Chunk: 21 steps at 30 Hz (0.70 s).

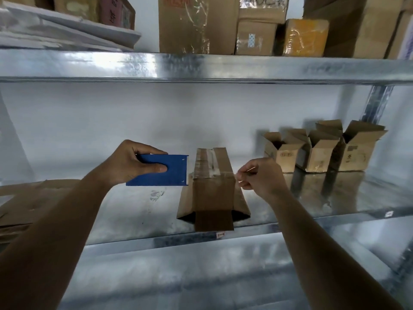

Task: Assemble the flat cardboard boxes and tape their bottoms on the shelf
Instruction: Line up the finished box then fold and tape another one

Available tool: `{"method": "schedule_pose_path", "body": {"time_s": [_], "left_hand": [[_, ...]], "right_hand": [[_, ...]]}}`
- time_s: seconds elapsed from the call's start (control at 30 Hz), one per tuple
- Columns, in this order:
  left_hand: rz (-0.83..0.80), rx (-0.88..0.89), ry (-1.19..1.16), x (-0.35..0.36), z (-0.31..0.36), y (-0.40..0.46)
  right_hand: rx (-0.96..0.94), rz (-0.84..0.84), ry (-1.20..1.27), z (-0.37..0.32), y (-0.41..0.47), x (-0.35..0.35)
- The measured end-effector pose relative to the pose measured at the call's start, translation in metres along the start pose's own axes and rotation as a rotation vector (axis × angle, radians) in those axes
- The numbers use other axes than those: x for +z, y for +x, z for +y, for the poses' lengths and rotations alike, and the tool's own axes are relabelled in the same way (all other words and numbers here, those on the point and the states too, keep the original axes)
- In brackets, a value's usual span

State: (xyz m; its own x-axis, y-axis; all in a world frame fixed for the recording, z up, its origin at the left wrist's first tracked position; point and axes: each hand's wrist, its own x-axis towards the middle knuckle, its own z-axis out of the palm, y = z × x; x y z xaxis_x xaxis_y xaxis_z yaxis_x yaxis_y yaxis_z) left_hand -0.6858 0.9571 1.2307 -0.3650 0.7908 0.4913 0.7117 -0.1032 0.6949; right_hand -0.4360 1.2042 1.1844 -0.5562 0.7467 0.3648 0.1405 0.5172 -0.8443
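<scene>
Blue tape dispenser (159,170), gripped in the left hand (134,162), sits just left of the upturned cardboard box (212,186) at frame centre on the shelf (134,211). The box's long axis runs away from us; the right hand (261,175), fingers pinched, apparently on the tape end, is just right of it.

Two bare forearms reach in from the lower corners; no sleeve, watch, ring or glove shows on either; the left hand (131,163) and the right hand (262,177) have short, unpainted nails.
</scene>
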Motion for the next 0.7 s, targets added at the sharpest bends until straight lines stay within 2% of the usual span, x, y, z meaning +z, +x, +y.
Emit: {"method": "schedule_pose_path", "body": {"time_s": [0.2, 0.37, 0.5, 0.63, 0.7], "left_hand": [[-0.013, -0.020, 0.009, 0.002, -0.016, 0.005], [-0.035, -0.061, 0.017, 0.009, -0.022, 0.006], [-0.035, -0.113, 0.023, 0.019, -0.029, 0.007], [-0.047, -0.124, 0.032, 0.028, -0.031, 0.010], [-0.051, -0.117, 0.035, 0.030, -0.033, 0.012]], "right_hand": [[0.045, -0.051, 0.110, 0.006, 0.004, 0.003], [0.112, -0.174, 0.175, 0.031, 0.007, 0.004], [0.184, -0.182, 0.253, 0.047, 0.008, 0.007], [0.178, -0.157, 0.221, 0.048, 0.009, 0.009], [0.168, -0.149, 0.097, 0.048, 0.010, 0.011]]}}
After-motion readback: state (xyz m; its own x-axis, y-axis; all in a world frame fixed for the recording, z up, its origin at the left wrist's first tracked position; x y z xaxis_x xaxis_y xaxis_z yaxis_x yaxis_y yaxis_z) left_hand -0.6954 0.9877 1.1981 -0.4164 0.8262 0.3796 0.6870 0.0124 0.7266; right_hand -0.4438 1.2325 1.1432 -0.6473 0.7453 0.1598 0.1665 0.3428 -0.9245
